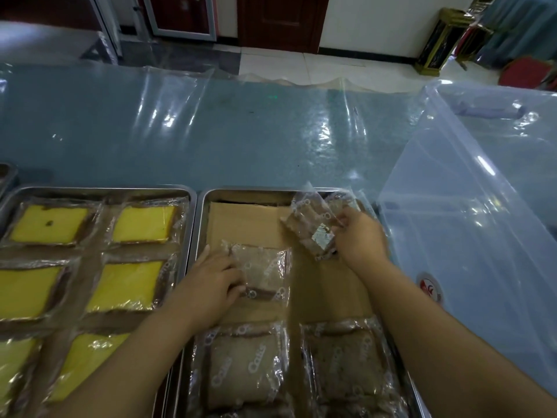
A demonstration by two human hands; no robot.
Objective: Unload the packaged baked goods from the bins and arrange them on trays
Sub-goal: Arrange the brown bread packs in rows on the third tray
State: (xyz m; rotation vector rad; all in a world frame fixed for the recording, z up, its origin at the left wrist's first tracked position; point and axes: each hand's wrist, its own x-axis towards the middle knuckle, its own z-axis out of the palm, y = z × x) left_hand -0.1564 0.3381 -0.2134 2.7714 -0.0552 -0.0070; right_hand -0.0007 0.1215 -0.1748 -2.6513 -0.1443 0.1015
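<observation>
1. A brown packaged cake point(262, 271) lies flat on the paper-lined right tray point(201, 224) at frame centre, just right of the left hand point(211, 280).
2. The left hand's fingers rest pressed on that packet's left edge.
3. The right hand point(360, 236) pinches a second brown packet point(313, 227), tilted above the tray's upper right.
4. The clear bin point(470, 206) at right is cut off by the frame edge.

I see a dim, bluish, soft feed with white glare on the plastic-covered tabletop point(211, 140), blurred wrappers, and wide-angle bending at the edges.
</observation>
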